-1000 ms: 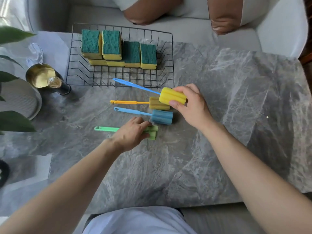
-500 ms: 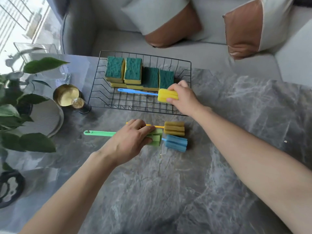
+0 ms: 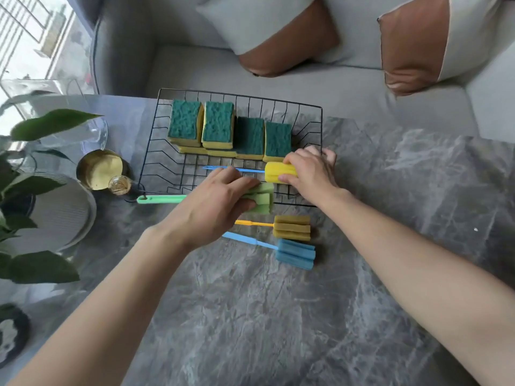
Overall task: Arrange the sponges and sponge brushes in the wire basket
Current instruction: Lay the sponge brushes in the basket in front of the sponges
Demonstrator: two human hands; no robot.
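Note:
A black wire basket [image 3: 322, 129] stands at the table's far edge with several green-and-yellow sponges [image 3: 217, 125] upright along its back. My right hand [image 3: 309, 174] grips the yellow head of a blue-handled sponge brush [image 3: 278, 171], lying low inside the basket's front part. My left hand [image 3: 211, 201] holds the green sponge brush [image 3: 161, 199] at the basket's front rim, its handle pointing left. On the table lie an orange-handled brush with an olive head [image 3: 292, 227] and an all-blue brush [image 3: 295, 254].
Left of the basket stand a gold round tin [image 3: 97, 169], a small dark bottle [image 3: 119, 185], a ribbed white plate [image 3: 58, 215] and a leafy plant [image 3: 36, 266]. A glass vessel [image 3: 92, 135] sits behind. Beyond the table is a grey sofa with cushions [image 3: 281, 37].
My right hand lowered the yellow-headed brush deeper into the basket. My left hand lifted the green brush off the table and carried it to the basket's front rim.

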